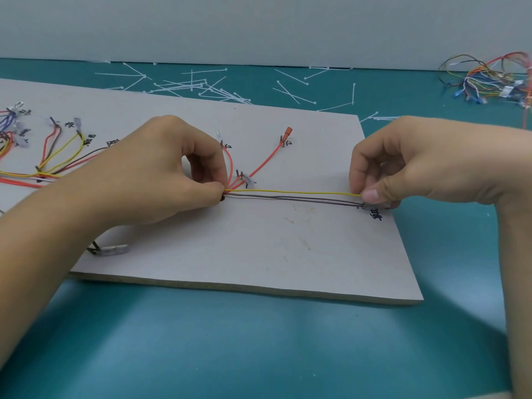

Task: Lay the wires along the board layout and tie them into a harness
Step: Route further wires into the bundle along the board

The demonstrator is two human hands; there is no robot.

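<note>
Grey layout board [259, 249] lies flat on the teal desk [259, 341], its far edge angled away to the left.

Left hand [161, 174] rests on the board, thumb and forefinger pressed together on the wire bundle where the red wires [253, 171] fan off toward their pins. Right hand [403, 168] is near the board's right edge, thumb and forefinger pinching the end of a yellow wire [293, 192].

Yellow wire runs taut and nearly straight between the two hands, just above the board surface. Just beside it, on the near side, two dark grey wires [293, 199] run the same line and end at a small terminal by a handwritten mark under the right hand.

One red wire ends in a red terminal [288, 131] standing at a pin farther back. At the board's left, more red, yellow and brown wires [57, 156] branch to labelled pins.

Behind the board, loose white cable ties [207, 87] are scattered over the desk. Far right corner: a tangled pile of spare coloured wires [489, 79], well apart from the board.
</note>
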